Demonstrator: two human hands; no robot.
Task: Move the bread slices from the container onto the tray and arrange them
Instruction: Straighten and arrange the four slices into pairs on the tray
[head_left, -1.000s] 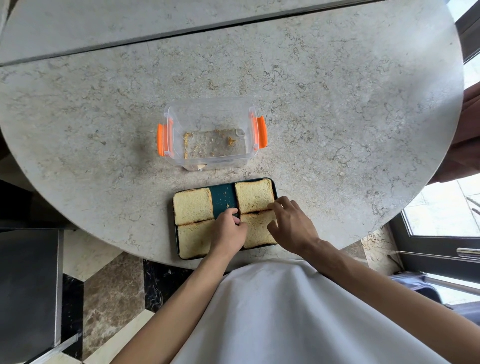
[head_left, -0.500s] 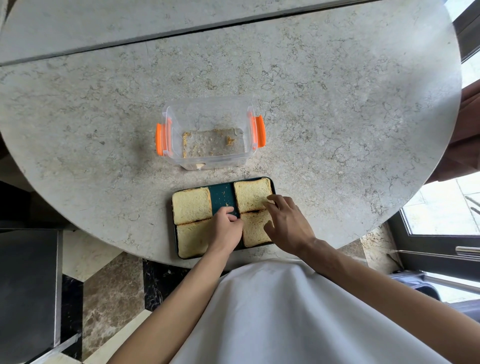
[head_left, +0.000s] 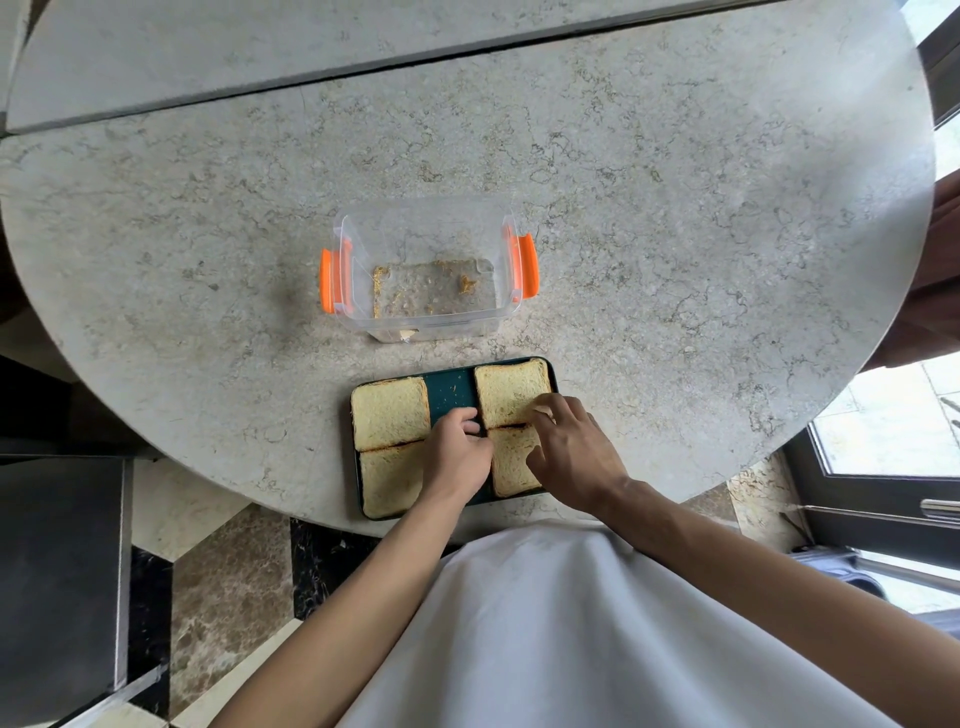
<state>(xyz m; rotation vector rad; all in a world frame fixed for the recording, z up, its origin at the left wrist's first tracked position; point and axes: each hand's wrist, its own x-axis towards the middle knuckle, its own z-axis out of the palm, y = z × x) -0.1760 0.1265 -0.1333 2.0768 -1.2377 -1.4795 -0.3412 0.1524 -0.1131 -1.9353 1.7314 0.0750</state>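
- Bread slices fill the dark green tray (head_left: 451, 387): all four lie flat on it, two at the left and two at the right, with a bare strip of tray between the pairs.
- Far-left slice (head_left: 389, 413) and near-left slice (head_left: 390, 482) meet along a browned crust line and sit squarely against the tray's left rim; we judge this pair finished.
- Our left hand (head_left: 457, 457) rests curled on the middle strip, fingertips at the inner edge of the right pair; whether it pinches anything we cannot tell.
- Far-right slice (head_left: 511, 392) and near-right slice (head_left: 511, 465) are the ones in hand. Our right hand (head_left: 574, 454) lies spread over them, fingers pressing down flat, not closed around either.
- To do this well, we should slide with light, flat pressure, steady the inner edge with the left hand, and avoid tearing the soft crumb.
- Each slice is nearly square; the tray's long axis runs left to right, parallel to the table's (head_left: 675, 234) near edge.
- Behind it, the clear container (head_left: 358, 234) with orange latches holds only crumbs.
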